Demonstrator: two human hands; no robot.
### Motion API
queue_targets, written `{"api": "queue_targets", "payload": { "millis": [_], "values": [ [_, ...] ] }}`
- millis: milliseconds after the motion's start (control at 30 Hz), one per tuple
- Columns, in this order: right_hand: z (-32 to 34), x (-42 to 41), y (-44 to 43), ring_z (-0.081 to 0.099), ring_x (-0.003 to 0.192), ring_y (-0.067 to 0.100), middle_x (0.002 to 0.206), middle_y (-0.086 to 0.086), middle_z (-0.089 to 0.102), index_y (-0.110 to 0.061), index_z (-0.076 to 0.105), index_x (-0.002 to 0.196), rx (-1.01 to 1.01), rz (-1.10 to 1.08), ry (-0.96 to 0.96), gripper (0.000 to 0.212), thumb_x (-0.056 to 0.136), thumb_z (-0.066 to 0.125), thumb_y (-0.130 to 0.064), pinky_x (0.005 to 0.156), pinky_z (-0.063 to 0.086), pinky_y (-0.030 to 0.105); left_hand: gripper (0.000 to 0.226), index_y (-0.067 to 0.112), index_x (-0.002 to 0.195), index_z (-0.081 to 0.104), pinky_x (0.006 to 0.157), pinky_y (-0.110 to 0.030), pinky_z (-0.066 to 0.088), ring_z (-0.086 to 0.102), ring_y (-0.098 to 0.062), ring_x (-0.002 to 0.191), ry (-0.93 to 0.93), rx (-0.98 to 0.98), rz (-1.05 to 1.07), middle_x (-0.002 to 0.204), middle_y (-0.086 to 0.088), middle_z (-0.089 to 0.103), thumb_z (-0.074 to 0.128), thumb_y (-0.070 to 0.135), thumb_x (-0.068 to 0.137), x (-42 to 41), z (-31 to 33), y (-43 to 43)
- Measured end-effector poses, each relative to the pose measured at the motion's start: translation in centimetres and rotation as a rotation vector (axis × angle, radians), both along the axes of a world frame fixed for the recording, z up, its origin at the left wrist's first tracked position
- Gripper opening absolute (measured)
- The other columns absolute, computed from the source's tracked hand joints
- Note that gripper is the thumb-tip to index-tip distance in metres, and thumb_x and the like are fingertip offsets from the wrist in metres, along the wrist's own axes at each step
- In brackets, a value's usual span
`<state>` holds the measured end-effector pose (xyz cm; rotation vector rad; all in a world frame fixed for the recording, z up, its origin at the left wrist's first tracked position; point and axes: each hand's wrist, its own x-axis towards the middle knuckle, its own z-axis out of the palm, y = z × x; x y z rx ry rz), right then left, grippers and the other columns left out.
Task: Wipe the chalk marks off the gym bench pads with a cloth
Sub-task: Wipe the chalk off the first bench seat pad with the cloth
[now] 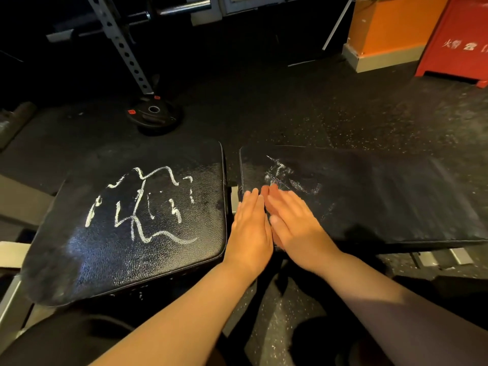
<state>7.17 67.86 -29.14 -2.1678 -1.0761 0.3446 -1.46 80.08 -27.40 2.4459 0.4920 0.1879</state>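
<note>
One weight plate (154, 116) and rack upright (124, 46) beyond chalked left pad (79, 260).

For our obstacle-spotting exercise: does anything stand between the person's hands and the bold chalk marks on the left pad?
Nothing visible does. The left hand and right hand lie flat at the right pad's near corner; only the gap and bare left pad separate them from the chalk marks. No cloth shows.
</note>
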Motion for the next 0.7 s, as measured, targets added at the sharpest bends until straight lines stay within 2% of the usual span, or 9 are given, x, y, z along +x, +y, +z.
{"api": "queue_targets", "payload": {
  "millis": [133,200,267,333,433,500,567,633,700],
  "values": [
    [0.7,1.2,-3.1,0.03,0.137,0.01,0.147,-0.014,0.033,-0.039,0.022,0.151,-0.153,-0.092,-0.212,0.06,0.091,0.029,-0.046,0.122,0.01,0.047,0.051,0.017,0.159,0.021,0.125,-0.034,0.004,-0.01,-0.004,0.152,0.045,0.031,0.024,0.167,0.008,0.004,0.029,0.025,0.109,0.0,-0.3,0.3],
    [-0.1,2.8,-2.1,0.038,0.13,0.021,0.145,-0.007,0.034,-0.028,0.02,0.152,-0.343,-0.298,-0.283,0.067,0.092,0.046,-0.045,0.113,0.028,0.056,0.052,0.015,0.159,0.021,0.123,-0.029,0.001,-0.011,-0.005,0.152,0.051,0.053,0.021,0.167,0.007,0.002,0.029,0.025,0.109,0.3,-0.4,0.0],
    [-0.7,3.4,0.4,0.038,0.128,0.028,0.149,0.0,0.032,-0.021,0.02,0.154,-0.383,-0.405,-0.212,0.069,0.093,0.05,-0.038,0.105,0.035,0.051,0.051,0.011,0.157,0.025,0.122,-0.024,0.0,-0.007,-0.008,0.153,0.029,0.026,0.055,0.167,0.003,0.007,0.031,0.023,0.108,0.7,-0.1,-0.1],
    [-0.9,2.4,2.1,0.027,0.141,0.023,0.157,-0.007,0.024,-0.028,0.018,0.156,-0.215,-0.315,-0.05,0.066,0.096,0.045,-0.028,0.116,0.024,0.043,0.05,0.01,0.156,0.028,0.119,-0.02,-0.002,-0.002,-0.009,0.153,0.008,-0.022,0.083,0.167,0.0,0.012,0.032,0.02,0.108,0.9,0.1,-0.1],
    [0.7,0.2,0.7,-0.008,0.148,-0.002,0.16,-0.027,0.003,-0.036,0.014,0.159,-0.043,0.023,0.049,0.06,0.103,0.035,-0.027,0.122,-0.011,0.028,0.052,0.021,0.158,0.024,0.12,-0.02,0.001,0.0,-0.005,0.152,-0.014,-0.078,0.065,0.166,0.005,0.015,0.03,0.018,0.107,0.7,0.2,0.1],
    [1.4,0.9,-1.1,-0.001,0.149,-0.004,0.162,-0.024,0.012,-0.036,0.022,0.158,-0.099,0.053,-0.075,0.063,0.095,0.024,-0.044,0.124,-0.011,0.036,0.052,0.018,0.158,0.025,0.119,-0.017,0.0,0.0,-0.003,0.151,-0.005,-0.06,0.051,0.166,0.005,0.014,0.031,0.018,0.107,0.5,0.1,0.4],
    [0.8,3.0,-2.3,0.03,0.141,0.009,0.148,-0.015,0.039,-0.033,0.036,0.149,-0.229,-0.13,-0.16,0.07,0.084,0.021,-0.054,0.122,0.009,0.05,0.052,0.012,0.158,0.024,0.118,-0.016,-0.002,-0.004,-0.001,0.151,0.014,-0.027,0.037,0.167,0.005,0.011,0.033,0.019,0.107,0.4,0.0,0.4],
    [-0.6,4.8,-3.1,0.052,0.109,0.031,0.121,0.007,0.057,-0.014,0.052,0.131,-0.418,-0.413,-0.259,0.056,0.094,0.03,-0.05,0.095,0.037,0.055,0.053,0.011,0.158,0.021,0.118,-0.018,-0.002,-0.006,0.001,0.149,0.032,-0.021,0.032,0.167,0.006,0.009,0.033,0.02,0.108,0.4,0.1,0.4],
    [-1.8,5.1,-2.6,0.053,0.094,0.037,0.109,0.026,0.056,0.006,0.058,0.117,-0.497,-0.601,-0.219,0.052,0.099,0.045,-0.041,0.074,0.038,0.05,0.053,0.012,0.159,0.021,0.118,-0.02,-0.001,-0.006,-0.001,0.15,0.034,-0.014,0.036,0.167,0.007,0.008,0.032,0.021,0.108,0.4,0.2,0.3]
  ]
}}
